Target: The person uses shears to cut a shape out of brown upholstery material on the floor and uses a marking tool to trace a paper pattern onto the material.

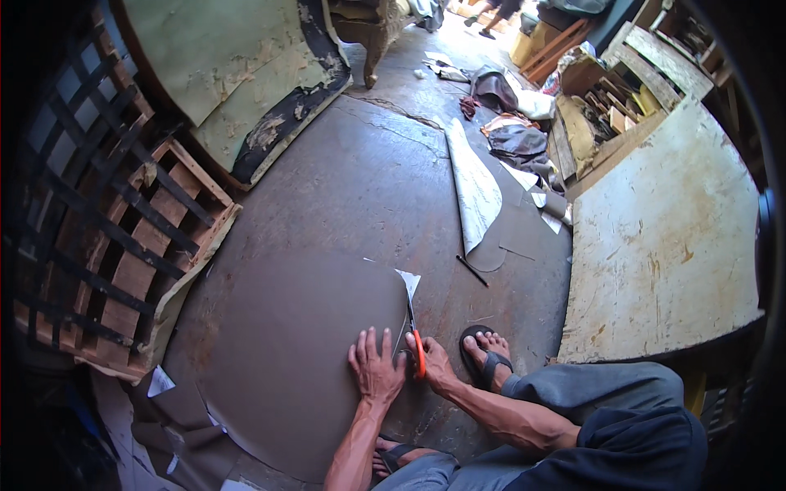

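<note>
A large brown sheet (286, 352) with a rounded outline, perhaps vinyl or leather, lies on the floor before me. My left hand (378, 366) is laid flat on its right part, fingers stretched out and slightly apart. Beside it, my right hand (434, 362) grips a pair of scissors (420, 353) with orange handles. The blades point away from me along the sheet's right edge, where a white-backed scrap (408, 283) turns up near their tip. How far the blades are apart is too small to tell.
A webbed wooden frame (131, 245) and a padded panel (246, 82) stand at left. A rolled white-backed piece (473, 184) and a black pen-like stick (472, 271) lie ahead. A worn board (663, 245) leans at right, near a box of wood pieces (614, 106). My sandalled foot (489, 360) is close by.
</note>
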Available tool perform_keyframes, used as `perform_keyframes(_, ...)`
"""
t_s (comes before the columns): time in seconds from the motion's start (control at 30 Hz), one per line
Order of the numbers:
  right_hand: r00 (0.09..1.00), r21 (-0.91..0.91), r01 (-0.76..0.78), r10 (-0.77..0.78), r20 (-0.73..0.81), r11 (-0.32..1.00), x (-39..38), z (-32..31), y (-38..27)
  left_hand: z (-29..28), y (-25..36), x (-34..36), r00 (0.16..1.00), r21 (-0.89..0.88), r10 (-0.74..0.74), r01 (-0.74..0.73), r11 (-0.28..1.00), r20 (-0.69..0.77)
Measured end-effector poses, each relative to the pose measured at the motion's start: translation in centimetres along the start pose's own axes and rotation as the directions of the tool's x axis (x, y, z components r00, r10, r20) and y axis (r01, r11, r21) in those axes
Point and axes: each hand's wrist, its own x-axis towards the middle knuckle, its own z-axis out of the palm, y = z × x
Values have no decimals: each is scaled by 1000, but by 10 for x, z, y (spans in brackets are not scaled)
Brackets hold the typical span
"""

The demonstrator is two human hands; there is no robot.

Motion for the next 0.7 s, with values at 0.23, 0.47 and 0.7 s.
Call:
perform_keyframes(0.23,998,11,36,-36,45,999,3,-2,1,39,1,39,999,17,5,-4,1000,-44)
perform_keyframes(0.47,999,-13,-28,29,44,1000,7,0,-11,47,-4,42,996,58,71,-68,996,-51)
perform_keyframes(0.7,1000,-39,2,-1,25,999,18,5,-15,48,-6,45,995,-45,71,-74,996,-75)
